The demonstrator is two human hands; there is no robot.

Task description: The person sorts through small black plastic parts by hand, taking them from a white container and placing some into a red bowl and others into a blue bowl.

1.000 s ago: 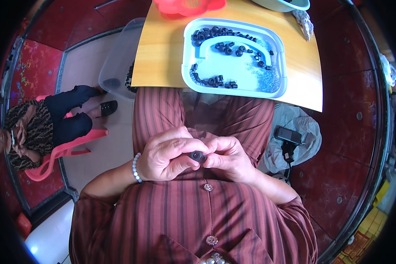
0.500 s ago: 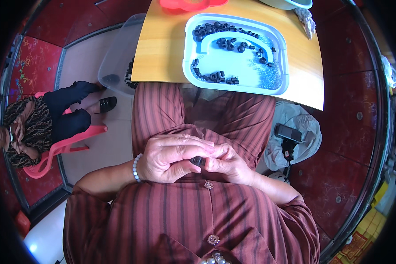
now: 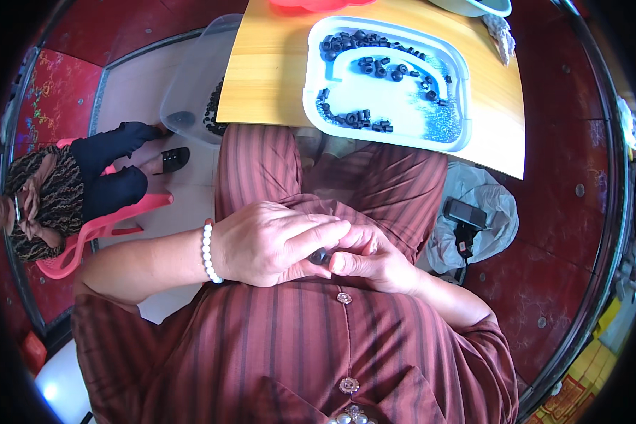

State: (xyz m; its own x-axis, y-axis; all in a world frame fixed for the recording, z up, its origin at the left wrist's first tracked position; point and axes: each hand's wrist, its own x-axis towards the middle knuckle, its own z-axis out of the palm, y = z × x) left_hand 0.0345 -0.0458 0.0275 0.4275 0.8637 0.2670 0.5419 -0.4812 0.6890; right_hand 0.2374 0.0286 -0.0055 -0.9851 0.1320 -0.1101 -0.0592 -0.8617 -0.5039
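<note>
A small black rounded part (image 3: 320, 256) sits between my two hands, above my lap. My left hand (image 3: 272, 244), with a beaded bracelet at the wrist, closes over it from the left, its fingers reaching across to the other hand. The thumb and fingers of my right hand (image 3: 373, 261) pinch the part from the right. Most of the part is hidden by the fingers. Beyond my knees a pale blue tray (image 3: 462, 134) rests on the table, with many small black parts (image 3: 358, 44) and fine clear bits lying in it.
The wooden table (image 3: 265, 78) bears a red dish (image 3: 321, 6) and a pale bowl (image 3: 480, 7) at its far side. A clear tub (image 3: 177, 106) stands on the floor at left. A person (image 3: 46, 201) sits on a pink chair. At right, a plastic bag (image 3: 498, 244) holds a black device.
My left hand has turned so its back faces up, and its forearm has lifted outward. The black part stays between both hands. The whole view has shifted slightly.
</note>
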